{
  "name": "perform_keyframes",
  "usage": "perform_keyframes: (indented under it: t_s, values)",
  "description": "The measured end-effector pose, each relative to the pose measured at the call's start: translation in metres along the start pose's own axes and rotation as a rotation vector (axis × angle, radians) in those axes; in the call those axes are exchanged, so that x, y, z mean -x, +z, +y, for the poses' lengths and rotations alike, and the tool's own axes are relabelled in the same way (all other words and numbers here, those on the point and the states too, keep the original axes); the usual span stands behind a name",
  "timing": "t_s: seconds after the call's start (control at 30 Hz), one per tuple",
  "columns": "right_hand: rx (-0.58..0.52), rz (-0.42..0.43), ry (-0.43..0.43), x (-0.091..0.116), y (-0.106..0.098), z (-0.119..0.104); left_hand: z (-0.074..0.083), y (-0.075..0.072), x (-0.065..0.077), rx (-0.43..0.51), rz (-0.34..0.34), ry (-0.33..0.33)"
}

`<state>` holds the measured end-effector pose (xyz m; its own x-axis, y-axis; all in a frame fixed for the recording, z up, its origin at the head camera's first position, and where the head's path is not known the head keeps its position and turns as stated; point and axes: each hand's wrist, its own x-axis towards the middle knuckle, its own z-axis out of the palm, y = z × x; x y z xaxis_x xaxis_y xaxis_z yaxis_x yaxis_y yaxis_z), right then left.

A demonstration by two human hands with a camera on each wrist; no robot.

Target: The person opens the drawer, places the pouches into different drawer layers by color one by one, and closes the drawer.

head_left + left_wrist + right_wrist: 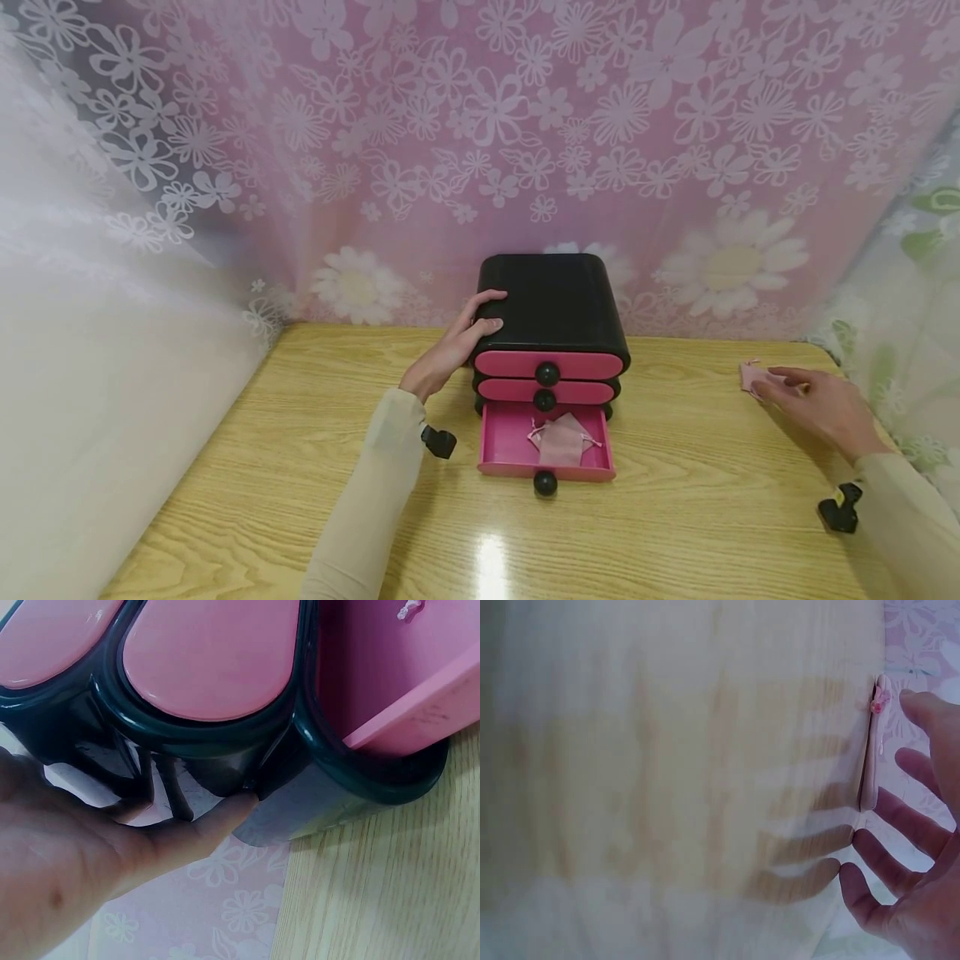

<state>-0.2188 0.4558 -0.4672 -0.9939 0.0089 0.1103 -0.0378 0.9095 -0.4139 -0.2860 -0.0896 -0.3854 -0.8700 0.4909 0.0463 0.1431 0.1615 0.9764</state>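
A small black chest of drawers (pixel 555 296) with pink fronts stands against the back curtain. Its bottom drawer (pixel 504 435) is pulled out, and pink drawstring pouches (pixel 564 442) lie inside, overlapping. My left hand (pixel 448 348) rests on the chest's left edge. In the left wrist view its thumb touches the black side. Far to the right, another pink pouch (pixel 750 377) lies on the table, with my right hand (pixel 821 406) over it. The right wrist view has this hand's fingers spread around the pouch (pixel 870 769), whose cord carries a pinkish-red bead; no pinch shows.
The two upper drawers (pixel 510 364) are closed, each with a round black knob (pixel 547 373). A flowered pink curtain (pixel 480 125) hangs behind the wood-grain table (pixel 712 492). Pale sheets (pixel 112 333) hang at both sides.
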Motion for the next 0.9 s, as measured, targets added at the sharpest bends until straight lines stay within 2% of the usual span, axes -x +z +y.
perform_keyframes:
  t_s: [0.3, 0.67, 0.9]
  values:
    - [0.021, -0.015, 0.015, -0.0019, 0.0002, 0.0031, 0.0019, 0.0007, 0.0004, -0.004, 0.005, -0.007]
    - [0.031, 0.007, -0.022, -0.0018, 0.0029, 0.0061, 0.0007, 0.0004, 0.0, -0.005, 0.007, -0.01]
    - [0.022, -0.005, -0.015, -0.0016, 0.0042, 0.0048, -0.0002, 0.0003, -0.0009, -0.004, 0.009, -0.013]
